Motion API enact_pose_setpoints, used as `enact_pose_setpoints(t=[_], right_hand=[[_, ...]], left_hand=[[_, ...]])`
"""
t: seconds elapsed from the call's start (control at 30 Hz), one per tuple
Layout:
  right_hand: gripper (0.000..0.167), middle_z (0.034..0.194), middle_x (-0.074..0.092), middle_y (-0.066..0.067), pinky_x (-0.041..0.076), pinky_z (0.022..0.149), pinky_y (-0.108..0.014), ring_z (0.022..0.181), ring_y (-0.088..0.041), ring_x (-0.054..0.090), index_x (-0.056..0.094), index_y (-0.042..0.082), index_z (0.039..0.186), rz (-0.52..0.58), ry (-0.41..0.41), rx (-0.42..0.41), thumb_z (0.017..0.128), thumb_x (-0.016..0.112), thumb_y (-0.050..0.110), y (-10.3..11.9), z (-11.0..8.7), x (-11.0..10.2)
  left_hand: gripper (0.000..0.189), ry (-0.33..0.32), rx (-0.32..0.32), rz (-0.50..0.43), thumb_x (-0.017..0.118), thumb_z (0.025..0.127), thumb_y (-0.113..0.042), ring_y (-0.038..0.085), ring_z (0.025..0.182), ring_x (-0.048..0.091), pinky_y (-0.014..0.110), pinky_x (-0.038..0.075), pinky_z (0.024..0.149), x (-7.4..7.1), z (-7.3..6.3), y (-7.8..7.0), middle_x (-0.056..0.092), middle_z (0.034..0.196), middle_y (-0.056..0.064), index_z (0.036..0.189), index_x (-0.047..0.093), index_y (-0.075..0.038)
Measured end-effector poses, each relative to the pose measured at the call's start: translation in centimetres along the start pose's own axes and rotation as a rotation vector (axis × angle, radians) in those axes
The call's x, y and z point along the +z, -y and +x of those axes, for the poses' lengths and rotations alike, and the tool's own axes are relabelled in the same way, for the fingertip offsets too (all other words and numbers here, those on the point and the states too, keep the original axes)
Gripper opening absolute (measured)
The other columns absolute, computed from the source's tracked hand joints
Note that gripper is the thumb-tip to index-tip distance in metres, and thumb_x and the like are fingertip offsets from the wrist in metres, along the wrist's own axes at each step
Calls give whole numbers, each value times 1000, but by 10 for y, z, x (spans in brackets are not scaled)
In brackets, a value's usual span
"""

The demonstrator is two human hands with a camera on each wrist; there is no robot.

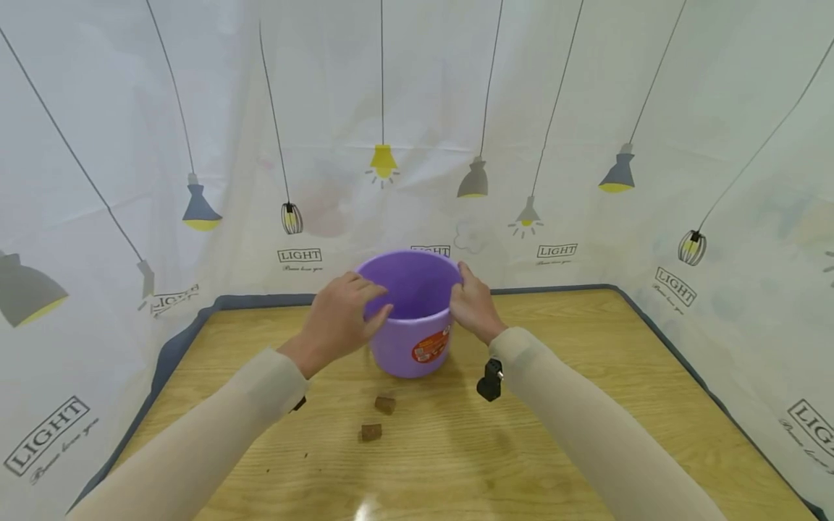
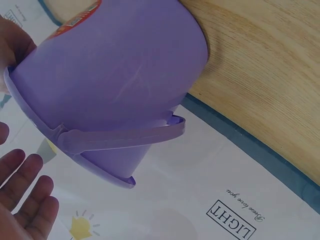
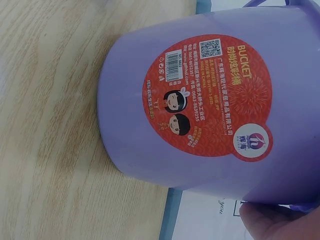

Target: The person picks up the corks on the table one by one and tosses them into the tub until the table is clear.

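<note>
A purple plastic bucket [image 1: 410,347] with a red label [image 3: 215,95] stands towards the back of the wooden table, its mouth facing up. Its purple handle [image 2: 125,139] hangs down along the outer wall in the left wrist view. My right hand [image 1: 474,304] grips the rim on the right side; its thumb lies against the outer wall. My left hand [image 1: 342,315] is at the left of the rim with loosely bent fingers. In the left wrist view, those fingers [image 2: 37,212] are spread and apart from the bucket.
Two small brown blocks [image 1: 371,432] lie on the wooden table [image 1: 554,463] in front of the bucket, with a few dark specks nearby. White cloth walls [image 1: 417,87] printed with lamps surround the table on the back and sides. A black device [image 1: 490,380] hangs at my right wrist.
</note>
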State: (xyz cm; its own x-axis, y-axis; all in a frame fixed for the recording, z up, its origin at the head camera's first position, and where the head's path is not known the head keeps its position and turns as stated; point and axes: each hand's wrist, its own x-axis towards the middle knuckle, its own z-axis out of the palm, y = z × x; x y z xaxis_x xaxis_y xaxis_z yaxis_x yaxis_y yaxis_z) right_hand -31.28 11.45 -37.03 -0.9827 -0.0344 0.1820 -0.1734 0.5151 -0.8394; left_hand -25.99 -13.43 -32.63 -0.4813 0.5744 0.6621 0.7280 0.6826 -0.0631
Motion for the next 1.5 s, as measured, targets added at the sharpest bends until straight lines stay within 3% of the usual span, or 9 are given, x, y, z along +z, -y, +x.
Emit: enact_pose_setpoints(t=[0.37,0.6,0.9,1.03,1.2,1.37,1.5], right_hand=[[62,166,24,-20,27,124,-46,151,-34,29,15,1,163,3,4,-5,105,30,15,1,-1,0],[61,167,23,-20,23,125,-46,153,-34,25,15,1,163,13,6,-6,106,30,15,1,0,0],[61,167,22,-20,24,125,-46,153,-33,24,14,0,163,9,13,-4,106,29,15,2,-2,-1],[61,167,23,-20,25,125,-46,152,-33,26,14,0,163,13,12,-7,106,30,15,2,-2,0],[61,167,22,-19,30,123,-47,151,-32,29,13,1,164,28,24,-8,106,29,16,0,-1,0],[62,167,23,-19,36,117,-47,144,-33,39,13,1,164,38,26,-5,106,30,16,0,-1,0],[61,167,22,-19,35,118,-47,146,-31,36,13,1,164,38,22,-4,106,30,15,0,0,-1]], left_hand=[[21,-38,58,-16,80,87,-20,25,83,68,37,60,74,-5,-10,-3,76,92,10,98,77,-3],[21,-64,101,-49,83,82,-18,21,76,68,32,60,67,-6,-15,-7,75,88,9,96,78,-2],[18,-39,124,-95,82,82,-19,15,65,65,22,54,52,-6,-26,-12,73,81,4,92,77,-6],[16,-6,138,-108,82,81,-22,12,62,62,19,50,51,-5,-31,-13,71,78,0,88,74,-10],[14,80,145,-91,81,81,-25,9,61,63,17,48,50,-3,-40,-14,71,78,-4,83,72,-14],[17,183,125,-96,81,83,-28,10,68,68,17,52,55,-1,-47,-14,76,89,-1,88,76,-14],[20,239,109,-95,82,83,-31,13,73,69,21,55,58,3,-52,-15,77,96,1,91,79,-13]])
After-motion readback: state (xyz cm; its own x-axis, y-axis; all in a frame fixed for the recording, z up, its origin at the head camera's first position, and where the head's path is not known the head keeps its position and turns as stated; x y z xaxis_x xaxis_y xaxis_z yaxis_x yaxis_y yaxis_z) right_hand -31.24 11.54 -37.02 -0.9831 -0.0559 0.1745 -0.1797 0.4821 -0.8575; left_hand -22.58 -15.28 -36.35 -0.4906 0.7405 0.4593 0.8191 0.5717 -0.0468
